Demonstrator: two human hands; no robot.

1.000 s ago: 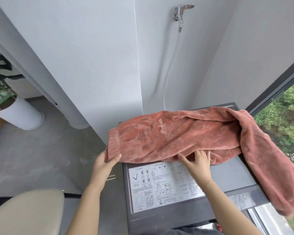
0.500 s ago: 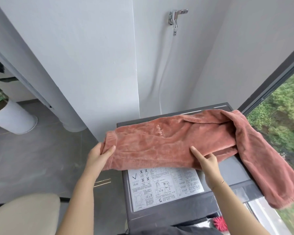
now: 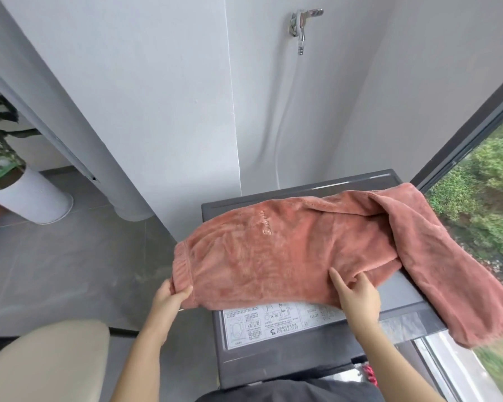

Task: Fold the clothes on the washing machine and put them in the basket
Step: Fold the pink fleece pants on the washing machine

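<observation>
A pair of fuzzy terracotta-pink trousers lies across the dark grey lid of the washing machine. The waistband hangs off the left edge, and my left hand pinches it between thumb and fingers. My right hand grips the near hem of the cloth, the forefinger stretched out on top and the thumb against the fabric. One trouser leg is doubled back and droops over the machine's right side. No basket is in view.
A white instruction sticker covers the lid's near part. A tap and hose sit on the white wall behind. A white planter stands on the grey floor at left, a beige rounded object at bottom left, a window at right.
Both hands have drawn the trousers toward me, so the cloth now covers more of the sticker. My left hand has closed tighter on the waistband. The camera has shifted left.
</observation>
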